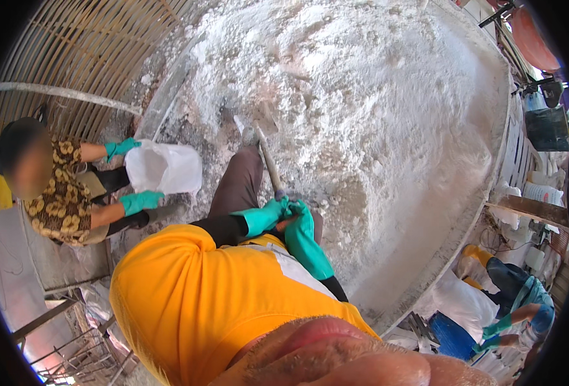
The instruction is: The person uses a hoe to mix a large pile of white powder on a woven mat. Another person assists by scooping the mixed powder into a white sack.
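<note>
Left hand (262, 217): green-gloved, clamped around the upper end of the shovel (269, 157).
Right hand (302, 233): green-gloved, pressed together with the left at that handle end.
Shovel: slants toward 11 o'clock from the hands; its blade, poorly seen, is perhaps partly sunk in white powder (387, 109).
Foot (249, 136): just beside the shaft; a slipping blade could strike it.
White sack (185, 168): at 10 o'clock, held by a co-worker (56, 186); a sagging mouth could spill powder.
</note>
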`<state>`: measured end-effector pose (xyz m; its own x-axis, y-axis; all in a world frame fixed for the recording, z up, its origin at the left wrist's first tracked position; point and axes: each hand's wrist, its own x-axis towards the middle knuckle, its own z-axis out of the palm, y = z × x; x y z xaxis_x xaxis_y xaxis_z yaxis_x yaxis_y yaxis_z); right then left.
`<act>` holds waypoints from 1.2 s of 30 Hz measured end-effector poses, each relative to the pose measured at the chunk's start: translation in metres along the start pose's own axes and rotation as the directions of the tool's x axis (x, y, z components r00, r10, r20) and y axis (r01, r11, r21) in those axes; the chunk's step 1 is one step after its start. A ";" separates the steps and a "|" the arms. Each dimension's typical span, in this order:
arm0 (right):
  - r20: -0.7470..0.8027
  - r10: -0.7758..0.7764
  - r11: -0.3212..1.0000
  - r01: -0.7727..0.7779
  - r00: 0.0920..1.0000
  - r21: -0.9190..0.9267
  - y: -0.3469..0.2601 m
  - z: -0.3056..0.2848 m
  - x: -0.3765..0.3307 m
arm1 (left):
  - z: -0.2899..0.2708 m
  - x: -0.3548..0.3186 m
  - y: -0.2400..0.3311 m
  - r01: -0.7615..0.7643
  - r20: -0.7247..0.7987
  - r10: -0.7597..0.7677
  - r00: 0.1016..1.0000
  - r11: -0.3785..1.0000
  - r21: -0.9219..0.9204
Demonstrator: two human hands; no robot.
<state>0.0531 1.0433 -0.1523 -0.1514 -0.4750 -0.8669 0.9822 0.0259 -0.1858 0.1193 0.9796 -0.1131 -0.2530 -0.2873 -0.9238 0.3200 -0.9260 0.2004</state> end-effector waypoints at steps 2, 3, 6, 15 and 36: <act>0.071 0.042 0.995 -0.048 0.997 0.082 0.007 0.020 0.021 | -0.017 0.037 0.027 0.016 -0.002 -0.016 1.000 0.999 0.049; -0.004 -0.008 1.000 0.008 1.000 0.017 0.030 0.032 0.038 | -0.032 0.058 0.040 0.026 -0.016 -0.026 1.000 0.998 0.050; 0.015 -0.130 0.991 0.131 0.991 -0.029 0.046 0.078 0.090 | -0.058 0.126 0.090 0.021 -0.019 -0.018 1.000 0.992 0.122; -0.001 0.195 0.980 -0.194 0.981 0.046 0.111 0.023 0.114 | -0.164 0.180 0.061 0.202 -0.332 -0.007 0.943 0.804 0.559; -0.563 -0.040 0.998 0.065 0.826 0.025 0.182 0.069 0.278 | -0.150 0.525 0.348 -0.049 -0.328 0.168 0.930 0.939 0.340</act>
<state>0.1973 0.8553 -0.3952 -0.2266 0.1016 -0.9687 0.9727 -0.0267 -0.2303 0.2348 0.5433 -0.5779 0.1183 -0.3417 -0.9323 0.0029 -0.9388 0.3445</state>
